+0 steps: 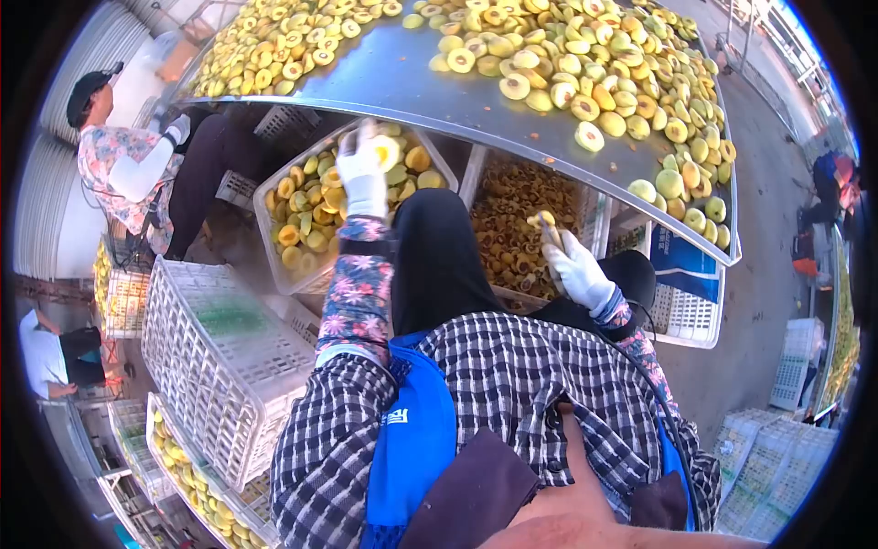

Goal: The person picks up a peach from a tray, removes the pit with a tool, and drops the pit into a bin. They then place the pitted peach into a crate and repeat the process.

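Note:
My left hand (363, 174), in a white glove, is raised over a crate (267, 206) of yellow-green peach halves. A peach half (387, 153) is at its fingers, slightly blurred. My right hand (583, 274), also gloved, is closed around a small metal pitting tool (552, 234). Bits of yellow flesh (540, 220) cling to the tool's tip. Below and beside that hand, a second crate (473, 178) holds many brown pits (521, 206). My knees are on either side of this crate.
A metal table (393, 69) piled with halved peaches (585, 59) spans the front. At left, a stacked white crate (219, 352) stands near my arm, with a seated person (128, 165) beyond. Another white crate (690, 316) is at right, and more crates (768, 467) stand behind it.

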Motion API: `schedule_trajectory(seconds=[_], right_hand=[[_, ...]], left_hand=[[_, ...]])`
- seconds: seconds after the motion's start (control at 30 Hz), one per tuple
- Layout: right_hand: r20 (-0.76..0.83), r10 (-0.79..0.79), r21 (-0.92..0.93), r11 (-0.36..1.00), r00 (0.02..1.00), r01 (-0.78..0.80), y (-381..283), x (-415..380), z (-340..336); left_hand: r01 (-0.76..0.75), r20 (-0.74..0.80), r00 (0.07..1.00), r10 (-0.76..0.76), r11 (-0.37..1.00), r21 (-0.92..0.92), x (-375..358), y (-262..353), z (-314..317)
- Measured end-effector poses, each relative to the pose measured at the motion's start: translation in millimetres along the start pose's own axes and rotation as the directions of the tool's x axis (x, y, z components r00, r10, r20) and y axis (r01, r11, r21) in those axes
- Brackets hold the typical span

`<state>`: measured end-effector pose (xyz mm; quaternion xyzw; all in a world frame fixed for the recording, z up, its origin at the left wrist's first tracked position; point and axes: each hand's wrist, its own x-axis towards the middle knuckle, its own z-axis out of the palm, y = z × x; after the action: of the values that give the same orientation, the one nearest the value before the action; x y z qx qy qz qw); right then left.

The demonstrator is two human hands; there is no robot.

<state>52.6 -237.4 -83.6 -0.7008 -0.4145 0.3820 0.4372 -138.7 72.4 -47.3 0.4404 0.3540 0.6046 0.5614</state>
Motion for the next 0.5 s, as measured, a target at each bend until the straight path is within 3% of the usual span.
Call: schedule_trajectory(seconds=[0.03,0.07,0.1,0.13,0.17,0.23,0.3,0.33,0.37,0.4,0.5], right_hand=[[-0.037,-0.191,-0.461,0.874,0.981,0.153,11,2,1],[-0.017,-0.052,-0.587,0.809,0.998,0.032,-3,-4,0],[-0.021,0.094,-0.659,0.748,0.995,-0.084,-12,-5,0],[-0.001,0.073,-0.652,0.756,0.997,-0.056,-4,-4,1],[0.021,0.051,-0.648,0.761,0.998,-0.025,5,-3,-1],[0.07,0.124,-0.636,0.77,0.99,-0.052,5,0,-3],[0.075,0.197,-0.649,0.754,0.978,-0.102,4,3,2],[0.078,0.208,-0.66,0.744,0.975,-0.106,4,4,4],[0.084,0.157,-0.674,0.736,0.984,-0.06,4,7,7],[0.092,0.104,-0.685,0.728,0.99,-0.012,3,9,9],[0.099,0.139,-0.671,0.74,0.985,-0.037,-3,14,8]], left_hand=[[-0.005,-0.058,0.998,0.007,0.999,0.047,14,-6,-26],[0.0,-0.11,0.994,0.012,0.994,0.11,27,-17,-56],[0.009,-0.163,0.986,0.019,0.985,0.173,35,-26,-83],[0.122,-0.191,0.978,-0.08,0.968,0.221,36,-26,-104],[-0.003,-0.121,0.991,0.063,0.895,0.445,55,-66,-146],[-0.091,-0.072,0.982,0.172,0.782,0.616,33,-67,-144],[-0.069,0.118,0.992,-0.033,0.647,0.76,21,-81,-135],[-0.397,0.426,0.896,-0.123,0.205,0.895,10,-87,-135],[-0.691,0.608,0.716,-0.343,-0.226,0.687,1,-94,-134],[-0.415,0.387,0.83,-0.401,0.019,0.91,-3,-131,-139],[-0.483,0.462,0.774,-0.432,0.067,0.873,-3,-110,-153]])
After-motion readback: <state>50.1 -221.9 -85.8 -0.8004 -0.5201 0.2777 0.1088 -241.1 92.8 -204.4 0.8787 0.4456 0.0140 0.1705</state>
